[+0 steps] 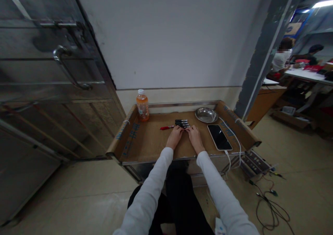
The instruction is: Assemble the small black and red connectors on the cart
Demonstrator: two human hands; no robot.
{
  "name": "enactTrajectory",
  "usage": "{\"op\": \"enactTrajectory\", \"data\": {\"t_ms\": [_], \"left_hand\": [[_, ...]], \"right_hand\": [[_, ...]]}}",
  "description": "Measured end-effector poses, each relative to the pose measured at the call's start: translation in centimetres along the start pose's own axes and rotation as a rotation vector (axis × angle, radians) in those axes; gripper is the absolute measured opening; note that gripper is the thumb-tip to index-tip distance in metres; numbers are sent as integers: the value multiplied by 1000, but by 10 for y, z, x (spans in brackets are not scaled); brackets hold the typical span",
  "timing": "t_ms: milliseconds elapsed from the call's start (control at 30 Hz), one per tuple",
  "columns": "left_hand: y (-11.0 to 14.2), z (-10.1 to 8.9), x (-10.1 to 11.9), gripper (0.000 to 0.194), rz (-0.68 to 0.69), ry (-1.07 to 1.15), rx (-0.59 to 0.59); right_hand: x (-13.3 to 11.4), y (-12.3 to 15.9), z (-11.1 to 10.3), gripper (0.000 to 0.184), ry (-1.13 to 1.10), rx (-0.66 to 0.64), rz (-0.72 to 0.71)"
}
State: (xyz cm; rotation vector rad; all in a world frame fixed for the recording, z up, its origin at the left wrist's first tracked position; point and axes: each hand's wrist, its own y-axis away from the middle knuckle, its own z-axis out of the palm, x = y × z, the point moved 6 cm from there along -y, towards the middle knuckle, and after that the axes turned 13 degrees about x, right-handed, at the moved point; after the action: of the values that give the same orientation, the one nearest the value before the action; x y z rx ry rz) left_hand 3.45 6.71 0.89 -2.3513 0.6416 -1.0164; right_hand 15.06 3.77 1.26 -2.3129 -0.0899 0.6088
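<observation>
Several black marker pens (181,121) lie side by side in a small row on the cardboard-lined cart top. My left hand (175,136) is at the row's near side, its fingers bent and pinched on a black marker pen. Opposite it, my right hand (194,136) has its fingertips closed on the near pens too, close to the left fingertips. The fingers partly cover the nearest pens, so their exact grip is hard to see. A red-ended marker pen (166,127) points out to the left, just beyond my left fingers.
On the cart (145,144) stand an orange drink bottle (143,106) at the back left and a shiny metal dish (206,115) at the back right. A phone (220,137) with a white cable (235,134) lies right of my hands. People sit at far-right tables.
</observation>
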Motion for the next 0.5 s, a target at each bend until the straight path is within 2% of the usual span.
{"op": "enactTrajectory", "data": {"t_ms": [333,500], "left_hand": [[1,-5,3,20,-36,-20,26],[1,-8,1,19,-62,-16,62]], "right_hand": [[-2,-2,0,25,-64,-20,3],[-8,-3,-3,28,-179,-54,-36]]}}
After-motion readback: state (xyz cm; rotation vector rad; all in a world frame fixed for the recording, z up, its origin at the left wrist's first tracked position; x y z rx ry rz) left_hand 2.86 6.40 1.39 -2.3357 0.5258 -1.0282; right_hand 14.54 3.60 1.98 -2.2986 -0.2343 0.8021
